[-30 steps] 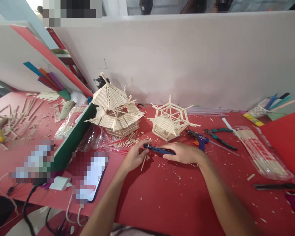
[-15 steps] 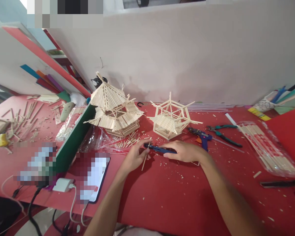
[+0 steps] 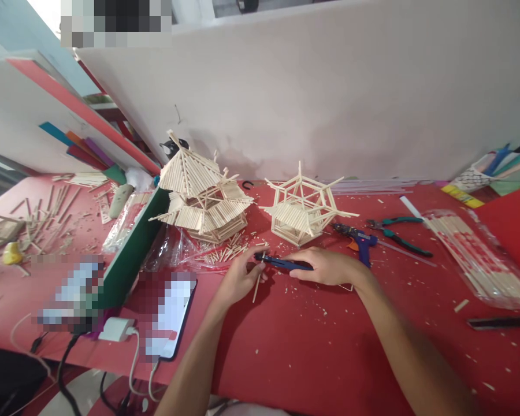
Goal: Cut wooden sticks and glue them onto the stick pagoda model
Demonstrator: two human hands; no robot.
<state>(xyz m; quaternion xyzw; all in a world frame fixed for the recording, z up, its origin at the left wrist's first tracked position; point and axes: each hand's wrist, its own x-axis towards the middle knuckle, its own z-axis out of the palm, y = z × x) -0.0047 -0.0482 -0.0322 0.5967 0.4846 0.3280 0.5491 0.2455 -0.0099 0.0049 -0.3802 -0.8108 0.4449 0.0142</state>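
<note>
My left hand (image 3: 238, 279) pinches a thin wooden stick (image 3: 257, 285) that points down toward me on the red table (image 3: 312, 346). My right hand (image 3: 329, 267) is closed over the blue handles of a cutter (image 3: 281, 264), whose jaws sit at the stick's upper end. Just behind my hands stand two stick models: a roofed pagoda (image 3: 201, 196) on the left and an open hexagonal frame (image 3: 301, 208) on the right.
A blue glue gun (image 3: 359, 240) and green-handled pliers (image 3: 398, 231) lie right of the frame. A plastic bag of sticks (image 3: 481, 260) is at the far right. A phone (image 3: 170, 315) with a charger (image 3: 116, 329) lies at the left, beside a green board (image 3: 132, 248). Stick offcuts litter the table.
The view has shifted slightly. My hands hold the same pose, stick and cutter still together.
</note>
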